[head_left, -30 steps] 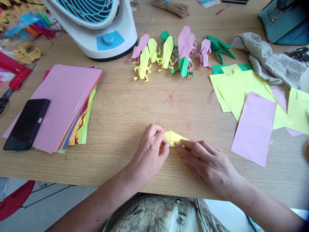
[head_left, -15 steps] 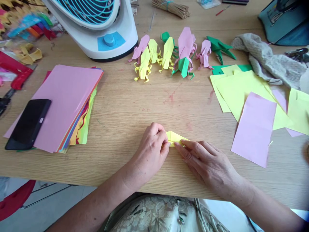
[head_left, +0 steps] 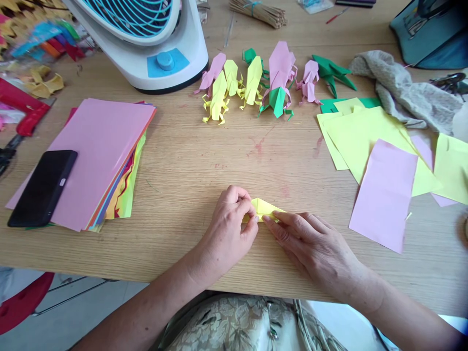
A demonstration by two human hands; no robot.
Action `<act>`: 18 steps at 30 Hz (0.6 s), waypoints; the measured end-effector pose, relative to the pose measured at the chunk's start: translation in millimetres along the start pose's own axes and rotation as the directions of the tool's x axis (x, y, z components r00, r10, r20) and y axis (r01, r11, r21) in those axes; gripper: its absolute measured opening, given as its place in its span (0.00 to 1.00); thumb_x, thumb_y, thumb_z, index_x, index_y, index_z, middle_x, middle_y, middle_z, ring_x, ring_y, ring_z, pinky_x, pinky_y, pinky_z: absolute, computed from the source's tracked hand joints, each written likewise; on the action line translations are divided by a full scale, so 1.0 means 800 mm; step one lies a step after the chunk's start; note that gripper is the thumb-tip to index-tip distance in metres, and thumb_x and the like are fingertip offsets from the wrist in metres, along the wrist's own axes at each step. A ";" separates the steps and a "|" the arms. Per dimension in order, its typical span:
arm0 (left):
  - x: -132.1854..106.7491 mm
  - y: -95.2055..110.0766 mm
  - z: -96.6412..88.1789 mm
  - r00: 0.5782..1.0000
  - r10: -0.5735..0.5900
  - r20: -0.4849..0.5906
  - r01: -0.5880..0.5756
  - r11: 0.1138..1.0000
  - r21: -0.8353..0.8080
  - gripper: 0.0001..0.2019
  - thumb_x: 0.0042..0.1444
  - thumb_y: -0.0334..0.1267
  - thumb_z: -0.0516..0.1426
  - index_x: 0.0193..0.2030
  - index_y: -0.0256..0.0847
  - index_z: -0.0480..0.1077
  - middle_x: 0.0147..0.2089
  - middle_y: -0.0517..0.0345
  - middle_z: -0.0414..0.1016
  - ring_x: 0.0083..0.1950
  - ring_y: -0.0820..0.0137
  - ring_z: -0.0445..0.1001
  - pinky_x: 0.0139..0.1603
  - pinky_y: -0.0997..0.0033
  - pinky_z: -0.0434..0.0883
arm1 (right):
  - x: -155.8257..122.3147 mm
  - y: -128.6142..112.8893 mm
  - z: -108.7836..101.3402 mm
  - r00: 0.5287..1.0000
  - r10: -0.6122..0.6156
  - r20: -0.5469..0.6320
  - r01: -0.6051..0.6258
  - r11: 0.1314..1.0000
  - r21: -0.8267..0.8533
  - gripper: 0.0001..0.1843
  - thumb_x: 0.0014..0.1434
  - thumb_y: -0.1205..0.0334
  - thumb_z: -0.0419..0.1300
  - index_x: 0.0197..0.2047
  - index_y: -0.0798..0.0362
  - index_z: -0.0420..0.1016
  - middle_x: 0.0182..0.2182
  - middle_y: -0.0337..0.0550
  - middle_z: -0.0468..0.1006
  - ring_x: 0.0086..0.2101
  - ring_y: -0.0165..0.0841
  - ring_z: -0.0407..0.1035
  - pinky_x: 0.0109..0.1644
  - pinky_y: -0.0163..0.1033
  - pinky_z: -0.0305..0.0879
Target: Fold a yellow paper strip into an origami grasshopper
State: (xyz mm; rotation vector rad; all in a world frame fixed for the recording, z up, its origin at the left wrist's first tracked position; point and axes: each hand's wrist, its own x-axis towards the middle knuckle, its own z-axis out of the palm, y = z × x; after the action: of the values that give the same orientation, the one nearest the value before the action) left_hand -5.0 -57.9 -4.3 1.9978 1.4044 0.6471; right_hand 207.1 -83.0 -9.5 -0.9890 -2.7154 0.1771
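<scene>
A small folded piece of yellow paper (head_left: pixel 265 208) lies on the wooden table (head_left: pixel 204 161) near its front edge. My left hand (head_left: pixel 228 229) is curled, its fingertips pinching the paper's left end. My right hand (head_left: pixel 314 246) lies flatter, with its fingers pressing down on the paper's right part and hiding most of it. Only the pointed top of the fold shows between the two hands.
Several finished paper insects (head_left: pixel 256 83) in yellow, pink and green stand at the back. A stack of coloured sheets (head_left: pixel 106 146) with a black phone (head_left: pixel 43 187) lies left, loose yellow and pink sheets (head_left: pixel 380 161) right. A fan (head_left: pixel 146 39), a grey cloth (head_left: pixel 409 92) and sticks (head_left: pixel 261 12) sit behind.
My left fingers have shifted slightly on the yellow paper's left end. My right hand has stayed pressed on it.
</scene>
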 end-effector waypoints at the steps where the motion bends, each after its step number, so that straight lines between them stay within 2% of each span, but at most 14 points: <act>1: 0.000 0.000 0.000 1.000 0.006 0.001 -0.006 1.000 0.007 0.07 0.58 0.23 0.54 0.32 0.38 0.67 0.46 0.52 0.65 0.51 0.66 0.69 0.55 0.62 0.71 | 0.000 0.000 0.000 1.000 0.000 0.001 0.000 1.000 -0.001 0.22 0.67 0.69 0.48 0.60 0.63 0.70 0.50 0.58 0.75 0.42 0.42 0.67 0.43 0.47 0.69; 6: -0.002 0.001 0.002 1.000 0.014 -0.011 -0.014 0.998 0.055 0.07 0.58 0.23 0.53 0.33 0.38 0.65 0.48 0.50 0.65 0.51 0.65 0.68 0.54 0.61 0.70 | 0.000 0.000 -0.001 1.000 -0.007 0.009 0.007 1.000 -0.010 0.22 0.66 0.70 0.49 0.60 0.65 0.70 0.49 0.60 0.75 0.42 0.43 0.67 0.42 0.47 0.69; 18: 0.000 0.003 0.009 1.000 0.004 -0.025 0.000 0.985 0.170 0.09 0.54 0.22 0.54 0.34 0.40 0.61 0.46 0.50 0.65 0.50 0.62 0.68 0.53 0.59 0.71 | 0.000 0.001 -0.002 1.000 -0.006 0.004 0.006 1.000 -0.009 0.22 0.66 0.70 0.49 0.61 0.62 0.71 0.51 0.58 0.75 0.43 0.43 0.68 0.45 0.47 0.70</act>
State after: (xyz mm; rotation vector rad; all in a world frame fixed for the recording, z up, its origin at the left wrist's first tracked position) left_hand 1.5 -59.8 -8.0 2.1294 1.5179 0.5711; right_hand 207.9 -82.4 -8.1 -0.9834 -2.7247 0.1654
